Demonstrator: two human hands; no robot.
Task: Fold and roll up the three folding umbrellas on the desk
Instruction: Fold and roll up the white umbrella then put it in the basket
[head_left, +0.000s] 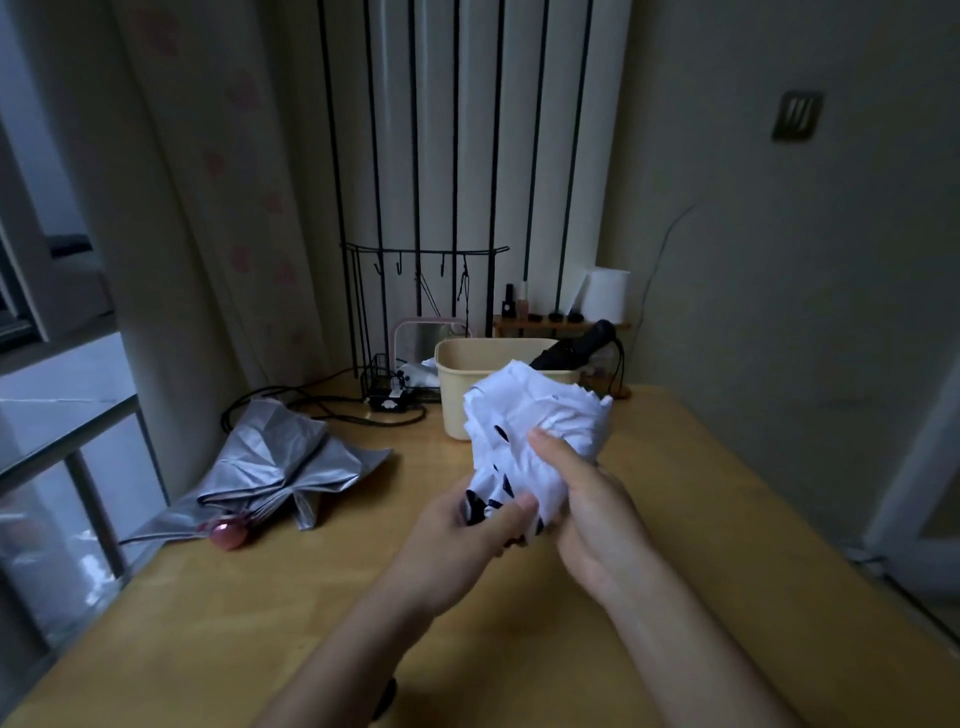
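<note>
Above the middle of the wooden desk (260, 623) I hold a white folding umbrella with black markings (535, 410), its cloth bunched and pointing away from me. My left hand (462, 540) grips its lower end, thumb across the black-patterned cloth. My right hand (587, 499) wraps the cloth from the right, thumb pressed on top. A silver umbrella with a pink handle (280, 467) lies loose and unrolled at the desk's left edge. A rolled black umbrella (571, 351) stands tilted in the beige bin (462, 410).
Behind the bin are a black wire rack (384, 379), cables (311, 400), a small wooden shelf with bottles (550, 322) and a white roll (605, 293). A curtain and window bound the left side; a wall stands on the right.
</note>
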